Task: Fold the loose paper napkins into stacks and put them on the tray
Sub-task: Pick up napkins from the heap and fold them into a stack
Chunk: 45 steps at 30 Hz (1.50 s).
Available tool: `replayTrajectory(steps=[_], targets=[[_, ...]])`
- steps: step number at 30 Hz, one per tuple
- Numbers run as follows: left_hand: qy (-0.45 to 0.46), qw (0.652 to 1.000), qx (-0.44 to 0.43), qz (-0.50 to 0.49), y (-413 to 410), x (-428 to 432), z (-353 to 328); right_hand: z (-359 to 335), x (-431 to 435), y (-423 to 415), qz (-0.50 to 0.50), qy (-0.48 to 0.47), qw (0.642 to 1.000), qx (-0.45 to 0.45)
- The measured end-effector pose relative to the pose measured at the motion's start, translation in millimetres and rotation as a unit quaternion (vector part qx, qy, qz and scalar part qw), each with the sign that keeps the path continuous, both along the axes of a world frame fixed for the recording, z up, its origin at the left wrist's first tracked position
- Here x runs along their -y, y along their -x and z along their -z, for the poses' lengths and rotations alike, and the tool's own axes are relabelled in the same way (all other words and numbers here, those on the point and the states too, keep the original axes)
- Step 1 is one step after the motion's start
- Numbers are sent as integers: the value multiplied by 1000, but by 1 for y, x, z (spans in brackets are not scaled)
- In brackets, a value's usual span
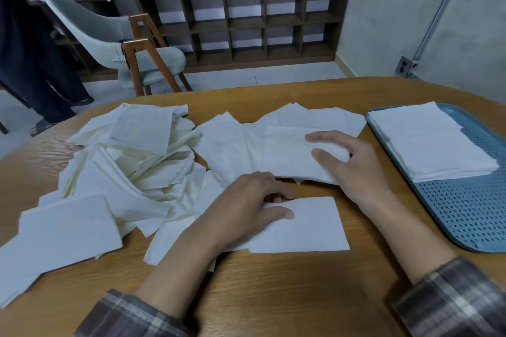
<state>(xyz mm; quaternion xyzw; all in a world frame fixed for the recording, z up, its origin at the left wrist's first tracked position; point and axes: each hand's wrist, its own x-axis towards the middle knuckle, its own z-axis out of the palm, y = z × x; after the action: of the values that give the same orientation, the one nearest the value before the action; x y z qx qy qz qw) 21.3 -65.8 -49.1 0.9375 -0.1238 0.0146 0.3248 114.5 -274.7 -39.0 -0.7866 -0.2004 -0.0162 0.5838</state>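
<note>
Nearest us, left of the tray (465, 221), our left hand (241, 202) pinches a folded napkin (306, 227) flat on the bench (273, 295), fingers curled. Closer to the tray, our right hand (353, 164) curls its fingers round a second napkin (284, 159). Loose pile (137, 167) lies further left of the tray; one stack (430, 142) sits on the tray. We flag: thin sheets may slip, skewing folds.

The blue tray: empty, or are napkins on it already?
Not empty: a stack of white napkins sits on the tray, at its far end; the near end is bare.
</note>
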Motion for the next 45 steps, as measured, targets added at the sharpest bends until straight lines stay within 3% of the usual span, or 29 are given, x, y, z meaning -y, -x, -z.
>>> replayTrajectory(steps=[4, 8, 14, 20, 25, 39, 45], targets=[[60, 998, 4, 0, 4, 3, -4, -1, 0, 0, -14, -3, 1000, -4], [192, 981, 0, -37, 7, 0, -18, -4, 0, 2, -44, -47, 998, -25], [304, 949, 21, -82, 4, -5, -24, -1, -1, 4, -169, -107, 969, -146], [320, 936, 66, -131, 2, -7, -23, -2, -9, 12, -134, -45, 983, -120], [337, 920, 92, -179, 0, -8, -22, -6, -8, 13, -137, -73, 981, -119], [364, 911, 69, -180, 1, -8, -25, -7, -8, 12, -170, -118, 967, -145], [327, 924, 99, -173, 2, -7, -23, -6, -9, 12, -167, -116, 968, -146]])
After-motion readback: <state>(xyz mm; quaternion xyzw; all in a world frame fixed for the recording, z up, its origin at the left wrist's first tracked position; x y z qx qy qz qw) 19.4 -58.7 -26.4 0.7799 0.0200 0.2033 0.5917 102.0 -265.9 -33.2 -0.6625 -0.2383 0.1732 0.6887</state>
